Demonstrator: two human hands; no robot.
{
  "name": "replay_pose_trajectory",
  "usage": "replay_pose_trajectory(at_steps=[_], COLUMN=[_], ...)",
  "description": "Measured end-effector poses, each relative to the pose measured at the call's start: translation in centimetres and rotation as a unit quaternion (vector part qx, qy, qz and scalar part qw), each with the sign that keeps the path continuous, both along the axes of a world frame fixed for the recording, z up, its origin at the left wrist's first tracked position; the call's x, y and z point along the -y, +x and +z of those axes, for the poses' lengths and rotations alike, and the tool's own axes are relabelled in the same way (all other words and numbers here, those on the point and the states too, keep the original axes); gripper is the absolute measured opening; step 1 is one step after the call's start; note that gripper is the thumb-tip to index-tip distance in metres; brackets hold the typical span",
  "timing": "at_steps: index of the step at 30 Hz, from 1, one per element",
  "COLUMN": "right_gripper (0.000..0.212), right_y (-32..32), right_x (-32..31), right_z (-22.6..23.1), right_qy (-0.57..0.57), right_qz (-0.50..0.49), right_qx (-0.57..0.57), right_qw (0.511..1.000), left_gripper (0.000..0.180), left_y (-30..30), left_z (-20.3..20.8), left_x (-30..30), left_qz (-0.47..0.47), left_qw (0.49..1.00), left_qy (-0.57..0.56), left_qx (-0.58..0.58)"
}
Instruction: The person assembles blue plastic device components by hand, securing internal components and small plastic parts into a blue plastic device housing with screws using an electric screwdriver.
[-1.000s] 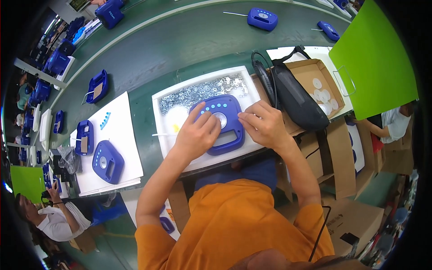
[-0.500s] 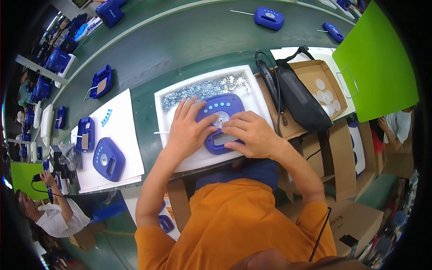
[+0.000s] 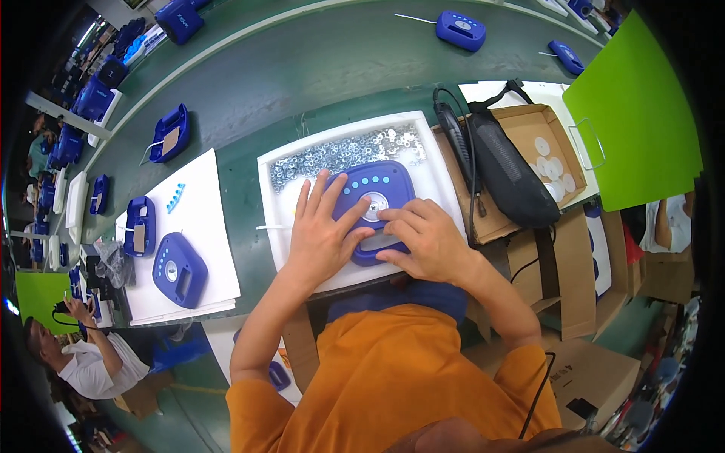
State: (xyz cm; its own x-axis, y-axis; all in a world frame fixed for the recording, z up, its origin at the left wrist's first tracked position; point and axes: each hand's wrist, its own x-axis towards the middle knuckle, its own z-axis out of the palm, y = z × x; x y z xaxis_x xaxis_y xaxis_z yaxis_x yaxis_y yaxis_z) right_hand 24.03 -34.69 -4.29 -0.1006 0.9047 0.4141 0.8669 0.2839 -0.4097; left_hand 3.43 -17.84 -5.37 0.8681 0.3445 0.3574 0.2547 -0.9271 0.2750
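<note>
A blue plastic casing point(image 3: 391, 180) with a row of light-blue dots and a handle slot lies in a white foam tray point(image 3: 332, 154). In its middle sits a pale round disc point(image 3: 374, 204) with a screw-like centre. My left hand point(image 3: 321, 235) rests over the casing's left side, fingers spread, index fingertip at the disc and thumb near the slot. My right hand point(image 3: 429, 240) is at the right side, fingers bent and close together; its index fingertip touches the disc's edge and its thumb lies by the slot. Many small metal pieces point(image 3: 332, 158) fill the tray's far part.
Right of the tray are a black pouch point(image 3: 510, 170), a corded black tool point(image 3: 451, 132) and a cardboard box point(image 3: 578, 155) with white discs point(image 3: 542, 146). Left, another blue casing point(image 3: 195, 260) lies on white sheets. A green panel point(image 3: 630, 113) stands far right; a person point(image 3: 91, 362) sits left.
My right hand has drawn back slightly to the right, uncovering more of the disc. The left fingers still rest on the casing, and the view has shifted a little.
</note>
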Motion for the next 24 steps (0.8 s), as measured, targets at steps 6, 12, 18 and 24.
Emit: replay_pose_trajectory(at_steps=[6, 12, 18, 24], right_gripper=[0.039, 0.036, 0.034, 0.033], right_y=[-1.4, -1.4, -1.3, -1.3], right_x=[0.5, 0.4, 0.2, 0.1], right_z=[-0.7, -1.3, -1.3, -1.4], right_qy=[0.026, 0.041, 0.042, 0.044], right_qz=[-0.042, -0.055, -0.057, -0.067], right_qx=[-0.053, -0.086, -0.096, -0.094], right_qw=[0.997, 0.994, 0.993, 0.992], left_gripper=[0.054, 0.055, 0.054, 0.049], left_y=[0.0, -0.1, -0.1, 0.0], left_z=[-0.5, -0.8, -0.9, -0.7], left_x=[-0.5, -0.6, -0.6, -0.5], left_qz=[-0.009, -0.009, -0.012, -0.022], left_qw=[0.999, 0.999, 0.998, 0.998], left_qy=[-0.028, -0.046, -0.05, -0.052], left_qx=[-0.017, -0.023, -0.019, 0.014])
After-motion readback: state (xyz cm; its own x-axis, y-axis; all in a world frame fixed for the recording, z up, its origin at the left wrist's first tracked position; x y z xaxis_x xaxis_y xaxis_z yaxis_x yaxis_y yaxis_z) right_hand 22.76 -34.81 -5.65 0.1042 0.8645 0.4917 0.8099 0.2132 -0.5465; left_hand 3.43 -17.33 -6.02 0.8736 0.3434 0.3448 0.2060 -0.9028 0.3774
